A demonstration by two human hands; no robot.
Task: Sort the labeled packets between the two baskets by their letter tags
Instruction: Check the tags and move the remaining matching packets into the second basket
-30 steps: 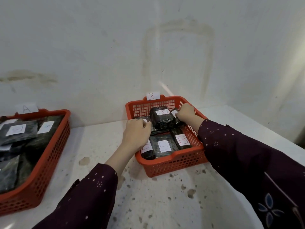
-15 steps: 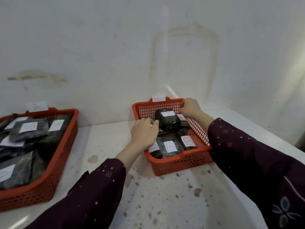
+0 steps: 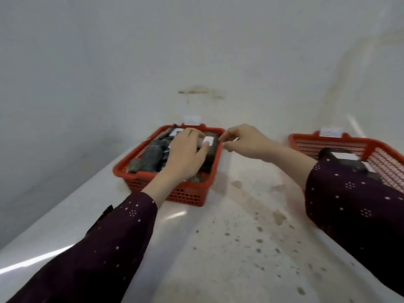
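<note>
Bare workroom: stained wall (image 3: 196, 62), speckled counter (image 3: 240, 248)

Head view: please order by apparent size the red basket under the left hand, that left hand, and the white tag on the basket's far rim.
1. red basket
2. left hand
3. white tag
The gaps are clear; nearness does not change the order.

Left basket (image 3: 140, 186), right basket (image 3: 332, 146) — dark tagged packets (image 3: 153, 156) inside.

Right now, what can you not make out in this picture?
Head view only:
- Blurred: the letters on the left basket tag and the right basket tag.
- Hidden under the left hand: several packets.
- Cut by the frame edge, partly behind the right sleeve: the right basket.
- Lost in blur: whether the right hand pinches anything in its fingers.
</note>
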